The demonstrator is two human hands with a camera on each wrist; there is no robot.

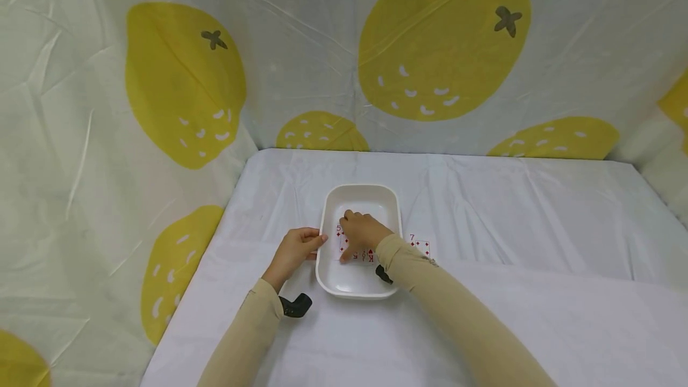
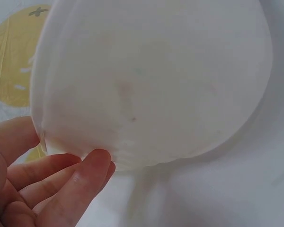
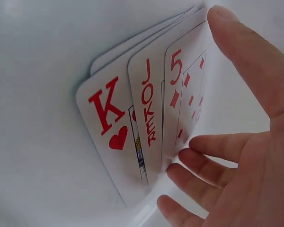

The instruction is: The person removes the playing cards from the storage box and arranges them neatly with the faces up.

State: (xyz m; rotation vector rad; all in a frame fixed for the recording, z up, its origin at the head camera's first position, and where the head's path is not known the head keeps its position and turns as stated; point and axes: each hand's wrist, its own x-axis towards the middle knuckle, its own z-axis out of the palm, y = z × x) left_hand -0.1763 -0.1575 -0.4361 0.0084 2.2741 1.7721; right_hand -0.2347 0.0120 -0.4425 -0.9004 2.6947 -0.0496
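Long beige fabric sleeves [image 1: 242, 333] reach forward from the lower edge of the head view, with a curved black piece [image 1: 295, 305] at the left wrist and another dark piece [image 1: 384, 274] under the right. Between the person's hands, a white, shallow, rounded rectangular tray [image 1: 357, 295] sits on a table covered in white cloth [image 1: 537, 327]. The left hand [image 1: 292, 252] grips the tray at its left rim, thumb on the edge and fingers on the outside; the left wrist view shows mostly the tray's pale outer surface. The right hand [image 1: 365, 235] is inside the tray, its forearm crossing the right rim, with thumb and slightly bent fingers spread to opposite ends of a white five of diamonds card [image 3: 187, 94]; whether they pinch it firmly cannot be told. That card lies on top of a fanned stack, overlapping a red-lettered joker card [image 3: 149, 109], which overlaps a king of hearts card [image 3: 106, 127]; edges of further cards show beneath the king. Just outside the tray's right side, a white seven of diamonds card [image 1: 423, 248] lies face up on the cloth. Behind and to the left hangs white sheeting printed with large yellow lemons [image 1: 445, 40].
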